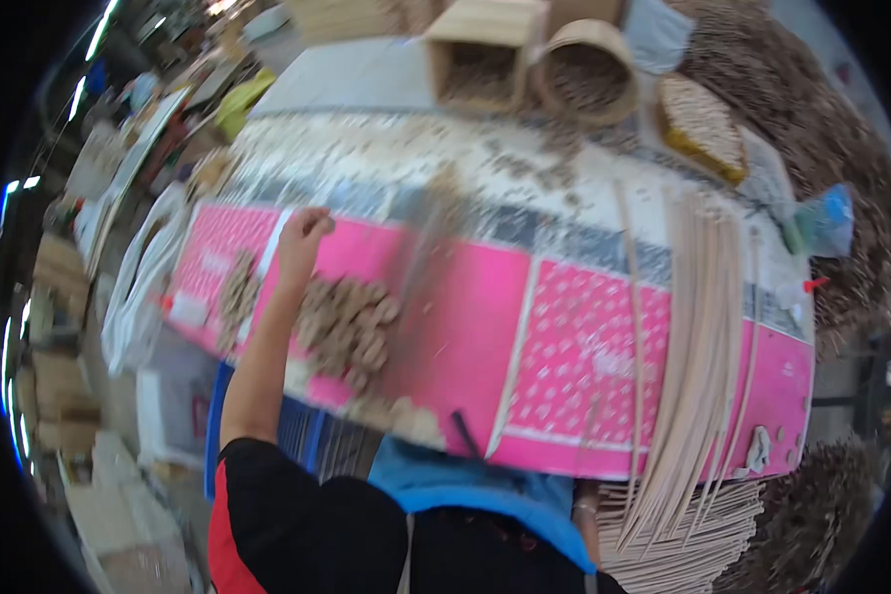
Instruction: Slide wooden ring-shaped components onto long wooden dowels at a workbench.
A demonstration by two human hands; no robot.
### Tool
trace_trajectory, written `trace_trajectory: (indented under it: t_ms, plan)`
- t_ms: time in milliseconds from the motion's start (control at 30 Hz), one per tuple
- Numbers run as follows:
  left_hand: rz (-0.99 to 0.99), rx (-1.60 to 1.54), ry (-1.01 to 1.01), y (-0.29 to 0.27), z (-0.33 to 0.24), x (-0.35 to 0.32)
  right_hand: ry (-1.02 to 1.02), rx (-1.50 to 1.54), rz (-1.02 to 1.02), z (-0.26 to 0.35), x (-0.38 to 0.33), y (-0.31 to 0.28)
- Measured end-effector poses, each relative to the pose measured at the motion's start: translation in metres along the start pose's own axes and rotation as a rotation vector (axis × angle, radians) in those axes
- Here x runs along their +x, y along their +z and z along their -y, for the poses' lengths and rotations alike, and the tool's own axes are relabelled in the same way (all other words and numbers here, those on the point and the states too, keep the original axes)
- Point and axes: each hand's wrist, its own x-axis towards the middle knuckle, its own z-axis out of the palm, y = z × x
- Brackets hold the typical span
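Black shirt [317, 525] lies nearest; beyond brown pieces [354, 327] on the pink table [480, 356], the left hand [302, 233] curls, its hold too blurred to tell; the right hand [586, 493], beside pale sticks [678, 544], hides its grip.

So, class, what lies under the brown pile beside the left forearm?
Pink sheeting shows around the brown pile, which seems to rest on it; anything directly beneath is covered.
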Motion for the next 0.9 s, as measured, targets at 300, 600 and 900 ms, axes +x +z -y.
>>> trace_trajectory:
  t_ms: [300, 600, 900]
  plan:
    - [-0.104, 0.273, 0.009, -0.096, 0.045, -0.115, -0.488, -0.629, 0.405, 0.076, -0.117, 0.0]
    - [-0.148, 0.778, 0.093, -0.034, -0.026, -0.075, -0.761, -0.531, 0.395, 0.252, -0.072, 0.031]
    - [0.417, 0.445, 0.392, 0.238, -0.075, 0.043, -1.348, -0.763, 0.354, 0.464, 0.238, 0.202]
